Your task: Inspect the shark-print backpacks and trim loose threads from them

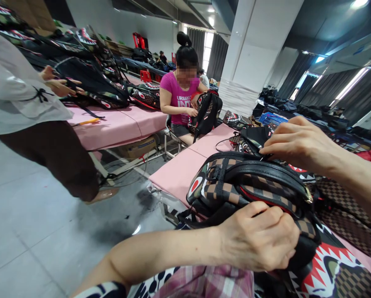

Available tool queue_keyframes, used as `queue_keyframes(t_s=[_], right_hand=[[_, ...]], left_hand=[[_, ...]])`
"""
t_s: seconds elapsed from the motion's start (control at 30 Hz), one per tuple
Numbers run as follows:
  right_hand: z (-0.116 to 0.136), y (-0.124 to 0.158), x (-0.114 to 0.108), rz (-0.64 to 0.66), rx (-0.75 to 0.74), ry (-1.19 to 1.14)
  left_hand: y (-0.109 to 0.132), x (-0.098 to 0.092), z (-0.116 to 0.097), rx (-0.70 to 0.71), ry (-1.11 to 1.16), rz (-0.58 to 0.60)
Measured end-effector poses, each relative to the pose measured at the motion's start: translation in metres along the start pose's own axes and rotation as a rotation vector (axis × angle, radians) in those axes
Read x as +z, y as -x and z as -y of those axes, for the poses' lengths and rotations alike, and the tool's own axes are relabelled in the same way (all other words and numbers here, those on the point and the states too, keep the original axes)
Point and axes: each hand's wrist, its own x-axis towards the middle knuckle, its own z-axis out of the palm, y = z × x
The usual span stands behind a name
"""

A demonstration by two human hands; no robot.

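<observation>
A backpack (229,188) with brown checks, black trim and a red-and-white eye patch lies on the near pink table (176,174), close in front of the person, its black carrying handle (266,167) arching along the top. The left hand (263,236) presses against its near side, knuckles up; this grip is curled nearly into a fist, though what the hidden fingertips have hold of I cannot tell. The right hand (297,140) is at the far upper edge beyond the handle, its grip narrowed with thumb and fingertips close together; whether anything is pinched there is too small to tell. A shark-mouth print bag (328,265) lies beside the backpack at lower right. Beyond, a seated co-worker in a pink shirt (181,93) handles a dark backpack (208,114), and a yellow-handled tool (89,121) lies on another pink table (117,126).
</observation>
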Motion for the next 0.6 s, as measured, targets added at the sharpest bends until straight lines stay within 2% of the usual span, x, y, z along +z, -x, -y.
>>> queue_keyframes(t_s=[0.23,0.4,0.6], right_hand=[[0.001,0.0,0.001,0.015,0.082,-0.085],[-0.003,0.012,0.006,-0.051,0.158,-0.039],[0.001,0.014,0.004,-0.025,0.121,0.021]], left_hand=[[-0.001,-0.002,0.001,0.005,-0.007,0.027],[-0.001,-0.003,0.001,0.017,-0.009,0.047],[-0.001,-0.003,0.001,0.011,-0.003,0.038]])
